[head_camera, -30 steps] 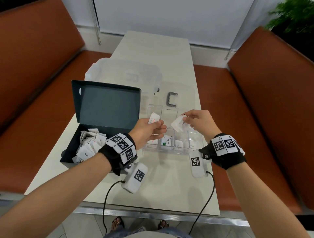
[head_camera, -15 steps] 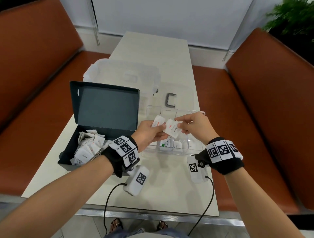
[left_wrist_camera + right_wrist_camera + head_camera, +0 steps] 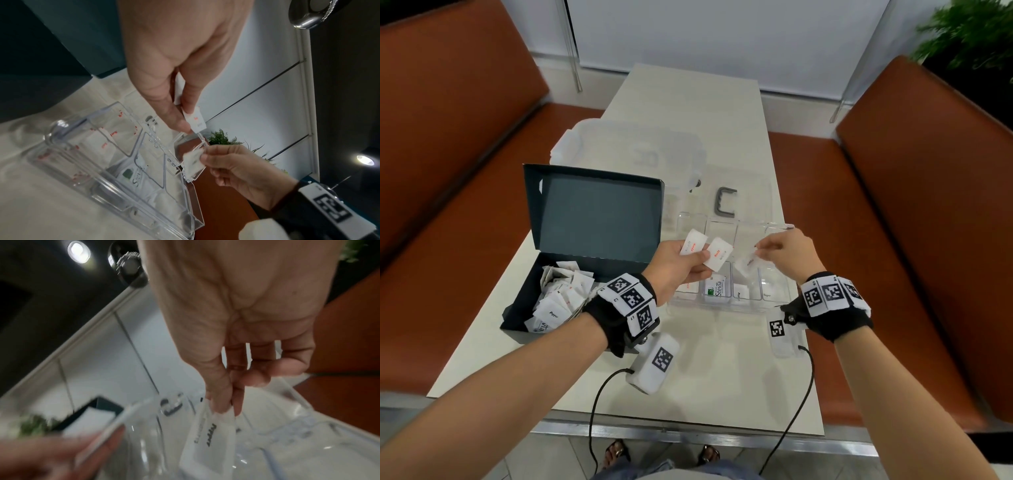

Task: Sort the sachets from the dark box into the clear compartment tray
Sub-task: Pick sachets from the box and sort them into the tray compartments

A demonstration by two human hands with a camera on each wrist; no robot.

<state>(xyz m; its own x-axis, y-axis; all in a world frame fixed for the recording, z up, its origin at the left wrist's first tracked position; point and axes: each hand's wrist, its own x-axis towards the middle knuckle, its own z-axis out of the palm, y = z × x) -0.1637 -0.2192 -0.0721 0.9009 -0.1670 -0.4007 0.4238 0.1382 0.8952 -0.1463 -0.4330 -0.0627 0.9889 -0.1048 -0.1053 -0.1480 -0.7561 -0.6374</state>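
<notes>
Now right grip (image 3: 786, 255) pinches a sachet (image 3: 748, 265) above the tray (image 3: 777, 301); left grip (image 3: 681, 263) holds two

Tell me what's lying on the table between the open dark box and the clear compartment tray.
Nothing lies there: the head view shows bare table between the dark box and the clear tray. Only the left hand, holding two sachets, hangs above that gap.

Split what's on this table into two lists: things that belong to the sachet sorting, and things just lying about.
In the job:
dark box of sachets
clear compartment tray
two red-print sachets in left hand
black-print sachet in right hand

Lying about:
frosted plastic bin
grey handle
potted plant
</notes>
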